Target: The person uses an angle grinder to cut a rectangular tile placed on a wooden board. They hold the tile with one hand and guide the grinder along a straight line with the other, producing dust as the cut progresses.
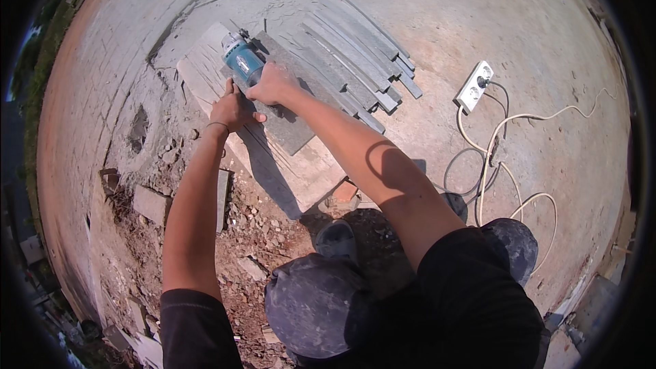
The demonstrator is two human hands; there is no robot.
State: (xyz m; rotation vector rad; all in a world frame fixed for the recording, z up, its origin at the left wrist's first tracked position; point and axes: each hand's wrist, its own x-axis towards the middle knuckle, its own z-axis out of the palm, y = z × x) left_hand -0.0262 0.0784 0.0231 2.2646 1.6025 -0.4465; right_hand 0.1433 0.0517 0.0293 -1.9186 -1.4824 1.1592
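Note:
My right hand [275, 85] is wrapped around the rear of a blue angle grinder [242, 59]. The grinder's metal head points away from me, over a flat grey slab [292, 130]. That slab lies on a larger pale board or slab [311, 181]. My left hand [234, 111] rests just left of the grinder, fingers stretched out and thumb apart, pressing on the slab's left edge area. What lies under its palm is hidden, as is most of the grinder's disc.
Several narrow grey stone-like strips [359, 55] lie side by side right of the slab. A white power strip [474, 87] with a dark plug sits further right, its pale cord [493, 138] looping on the concrete. Rubble [254, 229] and a broken block [152, 205] lie near my feet.

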